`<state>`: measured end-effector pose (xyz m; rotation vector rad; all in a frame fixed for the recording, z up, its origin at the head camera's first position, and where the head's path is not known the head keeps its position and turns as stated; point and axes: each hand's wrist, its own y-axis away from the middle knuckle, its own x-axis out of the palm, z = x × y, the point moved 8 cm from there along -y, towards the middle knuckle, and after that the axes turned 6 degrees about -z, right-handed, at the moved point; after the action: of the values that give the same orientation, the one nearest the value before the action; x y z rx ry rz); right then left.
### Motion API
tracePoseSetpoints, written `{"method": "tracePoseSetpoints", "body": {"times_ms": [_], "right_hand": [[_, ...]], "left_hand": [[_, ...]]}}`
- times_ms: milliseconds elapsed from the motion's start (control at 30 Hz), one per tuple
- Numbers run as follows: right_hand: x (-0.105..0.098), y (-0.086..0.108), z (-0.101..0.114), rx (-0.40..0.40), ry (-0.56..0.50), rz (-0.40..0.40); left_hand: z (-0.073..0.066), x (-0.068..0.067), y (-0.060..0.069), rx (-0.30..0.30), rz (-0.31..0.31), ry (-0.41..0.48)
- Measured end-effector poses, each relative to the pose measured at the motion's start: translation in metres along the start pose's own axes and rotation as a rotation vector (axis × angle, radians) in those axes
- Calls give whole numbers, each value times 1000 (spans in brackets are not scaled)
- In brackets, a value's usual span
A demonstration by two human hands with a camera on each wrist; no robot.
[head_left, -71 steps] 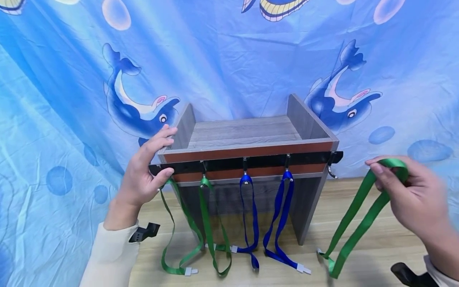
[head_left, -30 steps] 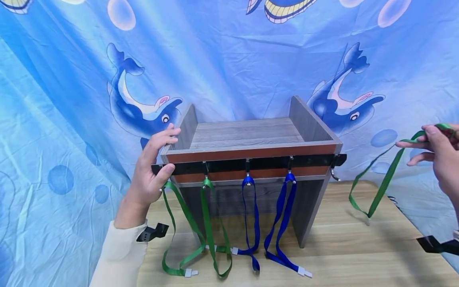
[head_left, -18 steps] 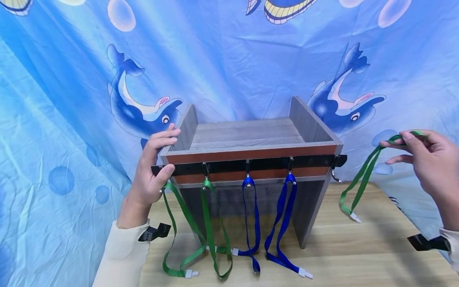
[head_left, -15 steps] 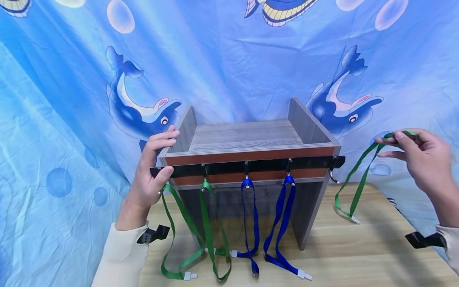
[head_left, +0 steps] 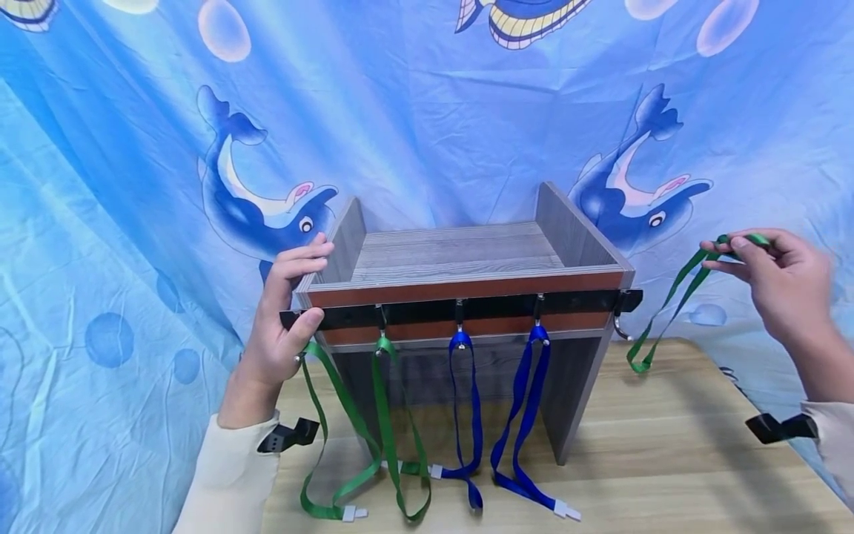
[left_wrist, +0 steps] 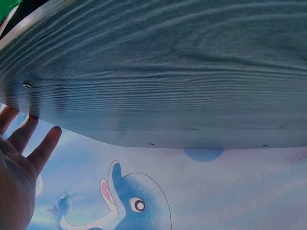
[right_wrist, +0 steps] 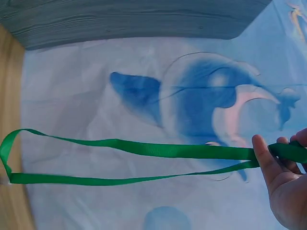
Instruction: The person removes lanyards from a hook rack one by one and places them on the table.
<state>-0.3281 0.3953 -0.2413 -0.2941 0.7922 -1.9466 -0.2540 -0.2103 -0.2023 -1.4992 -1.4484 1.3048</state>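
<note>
My left hand (head_left: pixel 270 337) is at the left corner of a grey wooden shelf unit (head_left: pixel 460 248), its thumb on the black hook bar (head_left: pixel 500 306). In the left wrist view, the extended fingers of my left hand (left_wrist: pixel 21 167) touch the panel's edge. Off to the right, my right hand (head_left: pixel 790 289) pinches a green lanyard (head_left: pixel 640 366), which dangles as a long loop. The right wrist view shows this lanyard (right_wrist: pixel 168 150) between the fingers of my right hand (right_wrist: pixel 288 191). The bar's rightmost hook (head_left: pixel 620 326) is bare.
Two green lanyards (head_left: pixel 379 386) and two blue lanyards (head_left: pixel 477 415) hang from the other hooks, their lower parts reaching the wooden table (head_left: pixel 654 460). A blue curtain with dolphins (head_left: pixel 427 111) stands behind the unit.
My right hand swung out right and up, then came back slightly left with the green lanyard; in the last half second it rose a little. The left hand stayed at the corner.
</note>
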Motion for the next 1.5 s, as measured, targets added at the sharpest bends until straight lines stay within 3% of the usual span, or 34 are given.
{"method": "tracePoseSetpoints", "body": {"times_ms": [200,367,667,867,967,1100,1333,1500], "right_hand": [[6,12,-37,76,38,86],[19,29,-78,192,89,234],[50,61,-141,290,205,511],[66,90,-165,270,441,819],[67,102,-171,196,558,901],[65,106,-173,100,662,860],[71,105,-160,49,620,766],[71,98,-143,69,599,660]], "left_hand": [[0,1,-2,11,-10,9],[2,2,-1,1,-13,25],[1,1,-1,0,-16,27],[0,1,-1,7,-24,42],[0,2,0,7,-24,42],[1,3,0,3,-25,29],[2,3,0,-6,-31,28],[2,3,1,-8,-39,39]]}}
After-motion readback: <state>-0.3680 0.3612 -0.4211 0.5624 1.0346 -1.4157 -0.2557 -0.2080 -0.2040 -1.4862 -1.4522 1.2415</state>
